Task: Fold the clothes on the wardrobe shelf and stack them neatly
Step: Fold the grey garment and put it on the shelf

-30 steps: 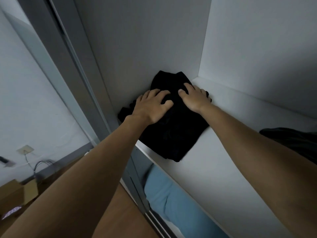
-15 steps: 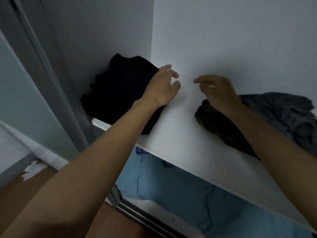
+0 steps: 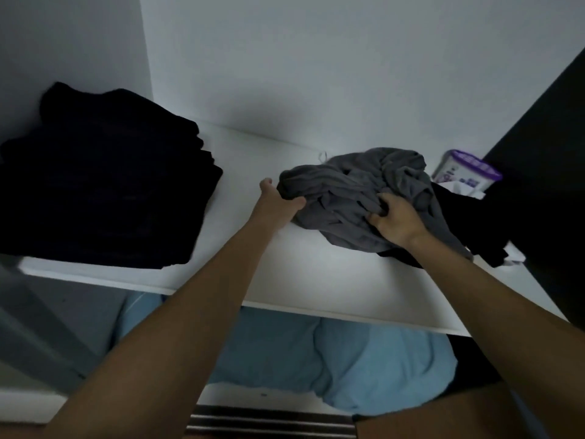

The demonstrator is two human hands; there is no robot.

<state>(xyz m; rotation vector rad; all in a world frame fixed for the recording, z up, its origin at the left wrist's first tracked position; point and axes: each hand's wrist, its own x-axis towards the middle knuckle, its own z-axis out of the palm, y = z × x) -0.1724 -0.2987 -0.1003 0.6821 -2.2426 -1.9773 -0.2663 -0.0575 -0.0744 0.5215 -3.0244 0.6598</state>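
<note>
A crumpled grey garment (image 3: 345,188) lies in a heap on the white wardrobe shelf (image 3: 285,280), right of centre. My left hand (image 3: 277,205) grips its left edge, thumb up and fingers under the cloth. My right hand (image 3: 395,220) holds its bunched front part, fingers curled into the folds. A stack of folded black clothes (image 3: 104,182) sits in the shelf's left corner. Under and right of the grey heap lies a loose black garment (image 3: 468,223), partly covered.
A white tub with a purple lid (image 3: 465,174) stands at the back right, against a dark panel (image 3: 538,172). White wardrobe walls close the back and left. Light blue bedding (image 3: 316,353) fills the compartment below the shelf.
Both hands left the black stack and moved right to the grey garment, and now hold it. The view has swung right, bringing the tub and dark panel into sight.
</note>
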